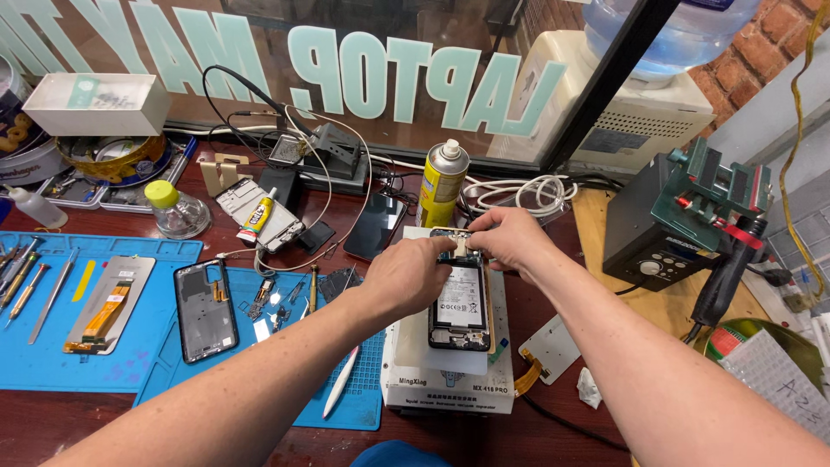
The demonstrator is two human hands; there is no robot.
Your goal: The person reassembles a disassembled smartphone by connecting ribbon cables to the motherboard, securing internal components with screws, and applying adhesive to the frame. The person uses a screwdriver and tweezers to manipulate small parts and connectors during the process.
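Cluttered wooden workbench (69, 424), blue mat (52, 363), window (380, 60) behind.

Pale green lettering (380, 73) is seen reversed across the far window. A white rectangular box (97, 104) is set at far left. A white label (460, 297) is borne on the opened phone (461, 294) at centre. A yellow spray can (443, 183) stands behind it.

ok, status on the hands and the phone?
Left hand and right hand both pinching at top end of opened phone. Phone flat on white heating plate. Yellow spray can close behind; nothing blocking.
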